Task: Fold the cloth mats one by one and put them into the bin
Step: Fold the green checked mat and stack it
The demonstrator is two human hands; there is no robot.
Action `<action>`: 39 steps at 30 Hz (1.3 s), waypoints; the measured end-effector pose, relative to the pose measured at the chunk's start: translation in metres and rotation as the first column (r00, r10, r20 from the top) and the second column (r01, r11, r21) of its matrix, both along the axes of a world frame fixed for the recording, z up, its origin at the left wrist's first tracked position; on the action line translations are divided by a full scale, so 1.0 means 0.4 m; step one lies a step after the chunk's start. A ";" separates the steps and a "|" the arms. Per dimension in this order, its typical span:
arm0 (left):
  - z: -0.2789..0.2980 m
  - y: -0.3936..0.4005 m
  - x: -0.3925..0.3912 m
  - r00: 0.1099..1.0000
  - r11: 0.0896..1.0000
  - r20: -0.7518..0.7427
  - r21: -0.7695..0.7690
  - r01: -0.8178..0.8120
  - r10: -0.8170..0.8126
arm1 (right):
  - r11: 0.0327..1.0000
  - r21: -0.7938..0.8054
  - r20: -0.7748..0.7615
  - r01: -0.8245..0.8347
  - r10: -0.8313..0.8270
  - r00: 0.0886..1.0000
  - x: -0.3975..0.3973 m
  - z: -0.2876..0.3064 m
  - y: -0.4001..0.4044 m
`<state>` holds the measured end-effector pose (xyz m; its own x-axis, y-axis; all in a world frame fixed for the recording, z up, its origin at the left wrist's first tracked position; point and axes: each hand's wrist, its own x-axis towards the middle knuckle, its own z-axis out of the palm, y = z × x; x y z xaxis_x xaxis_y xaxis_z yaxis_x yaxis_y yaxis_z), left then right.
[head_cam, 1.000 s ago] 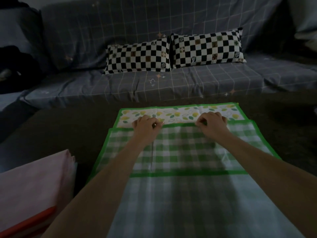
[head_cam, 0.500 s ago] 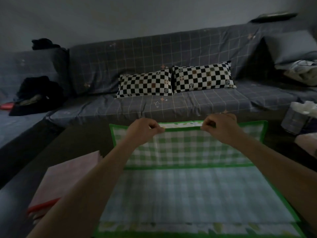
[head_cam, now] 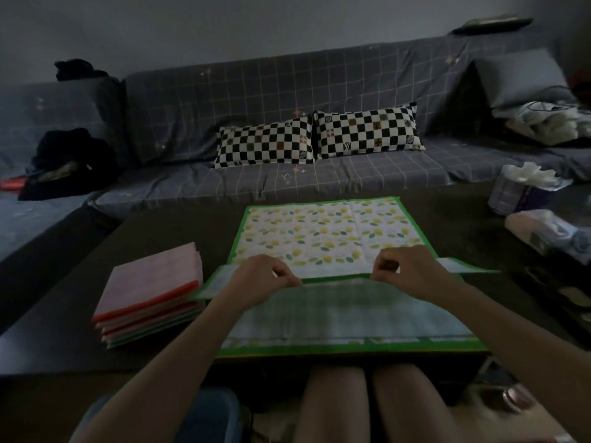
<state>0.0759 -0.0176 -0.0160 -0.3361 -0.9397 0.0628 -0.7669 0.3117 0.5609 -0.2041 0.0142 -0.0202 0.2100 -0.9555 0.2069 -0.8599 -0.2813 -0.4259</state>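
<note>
Pinching the far edge of the mat [head_cam: 323, 241], the left hand [head_cam: 265, 278] and right hand [head_cam: 404, 270] lift it evenly, likely for a straight fold.

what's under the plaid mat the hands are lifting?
A lemon-print mat lies flat beneath the plaid mat; its far half shows. The left hand and right hand pinch the plaid mat's far edge. Whatever lies under its near part is covered.

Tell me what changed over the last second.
Both hands, left hand and right hand, pulled the pinched far edge of the green-bordered checked cloth mat toward the person, uncovering the lemon-print mat beneath. The grip and the pink stack of folded mats stayed as they were.
</note>
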 end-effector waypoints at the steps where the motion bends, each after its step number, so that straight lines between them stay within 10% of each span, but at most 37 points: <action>1: -0.020 0.013 0.000 1.000 1.000 0.000 0.015 -0.001 0.001 | 1.000 0.027 -0.006 -0.004 0.004 1.000 0.000 -0.016 0.008; 23: -0.159 0.032 -0.038 1.000 0.999 0.030 0.035 0.009 -0.010 | 0.994 0.105 0.061 -0.016 0.009 0.998 -0.021 -0.204 0.041; 39: -0.274 -0.084 -0.207 0.902 0.996 0.432 -0.076 0.048 -0.011 | 0.993 0.007 -0.025 0.118 -0.118 0.993 0.007 -0.225 -0.003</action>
<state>-0.0069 -0.0511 -0.1254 -0.3755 -0.9266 -0.0176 -0.9174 0.3689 0.1493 -0.2012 0.0130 -0.1103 0.1002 -0.9756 0.1953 -0.8970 -0.1735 -0.4065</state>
